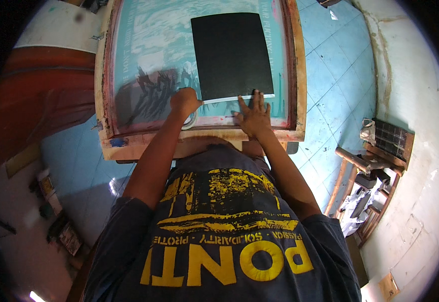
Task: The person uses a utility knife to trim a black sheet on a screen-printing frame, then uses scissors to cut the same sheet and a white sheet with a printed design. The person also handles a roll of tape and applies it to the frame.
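black sheet (233, 55) | flat on screen (151, 43) | white tape (223, 99) along lower edge

Blue tiled floor (334, 75) extends on both sides of you. To your right: wooden-framed furniture (355, 161) beside a stained, pale wall (406, 90).

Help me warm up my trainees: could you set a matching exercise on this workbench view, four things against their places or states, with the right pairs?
Things:
1. Left hand
2. Right hand
3. Pale tape strip
4. Wooden frame

Places or states:
A. Runs along the lower edge of the black sheet
B. Curled, at the sheet's lower left corner
C. Borders the teal panel
D. Fingers spread, reaching the sheet's lower edge toward its right end

Right pairs: 1-B, 2-D, 3-A, 4-C
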A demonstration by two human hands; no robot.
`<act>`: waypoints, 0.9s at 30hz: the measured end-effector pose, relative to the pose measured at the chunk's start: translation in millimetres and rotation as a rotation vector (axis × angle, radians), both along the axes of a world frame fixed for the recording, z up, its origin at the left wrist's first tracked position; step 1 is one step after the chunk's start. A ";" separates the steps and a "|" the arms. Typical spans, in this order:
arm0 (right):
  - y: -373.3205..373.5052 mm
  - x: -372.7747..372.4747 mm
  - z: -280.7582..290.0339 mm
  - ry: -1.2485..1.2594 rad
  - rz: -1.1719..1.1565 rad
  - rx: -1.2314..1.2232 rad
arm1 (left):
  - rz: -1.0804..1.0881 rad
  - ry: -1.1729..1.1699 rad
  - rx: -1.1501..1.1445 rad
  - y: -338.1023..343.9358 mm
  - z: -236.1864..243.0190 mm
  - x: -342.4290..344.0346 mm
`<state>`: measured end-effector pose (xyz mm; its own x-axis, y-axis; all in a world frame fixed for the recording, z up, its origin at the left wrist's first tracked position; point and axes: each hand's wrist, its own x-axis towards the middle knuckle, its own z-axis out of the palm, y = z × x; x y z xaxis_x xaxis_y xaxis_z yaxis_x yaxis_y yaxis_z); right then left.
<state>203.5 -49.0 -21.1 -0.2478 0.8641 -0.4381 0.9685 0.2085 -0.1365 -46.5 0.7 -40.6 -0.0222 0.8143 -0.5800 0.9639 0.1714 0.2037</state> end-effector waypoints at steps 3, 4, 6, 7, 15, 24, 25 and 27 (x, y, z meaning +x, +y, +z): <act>0.4 37.8 -3.1 -0.081 -0.135 -0.001 | -0.049 0.025 -0.020 1.8 14.5 5.3; 1.9 48.6 -3.2 -0.079 -0.173 -0.016 | -0.044 0.031 -0.016 1.3 15.4 5.4; 3.7 63.2 -2.0 -0.073 -0.250 -0.043 | -0.032 0.035 -0.015 1.2 16.1 5.0; 3.3 64.0 -2.2 -0.072 -0.271 -0.038 | -0.026 0.032 -0.017 0.9 15.9 4.5; 4.7 42.3 -1.5 0.270 -0.220 0.291 | -0.041 -0.011 0.006 2.3 13.1 -1.9; 18.1 -57.3 -3.0 1.004 -0.689 -0.474 | -0.046 -0.216 0.016 -1.1 16.2 -5.3; 18.0 -60.7 -11.4 1.064 -0.848 -0.661 | -0.043 -0.221 0.000 0.9 23.5 -2.5; 11.4 -64.6 -14.9 1.376 -1.113 -0.908 | -0.029 -0.231 -0.032 3.1 34.6 0.9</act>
<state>138.9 -37.6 -36.0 -0.3479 0.5229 -0.7782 -0.2311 -0.8522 -0.4694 -45.6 3.8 -5.9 0.1375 0.7940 -0.5921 0.8968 0.1539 0.4147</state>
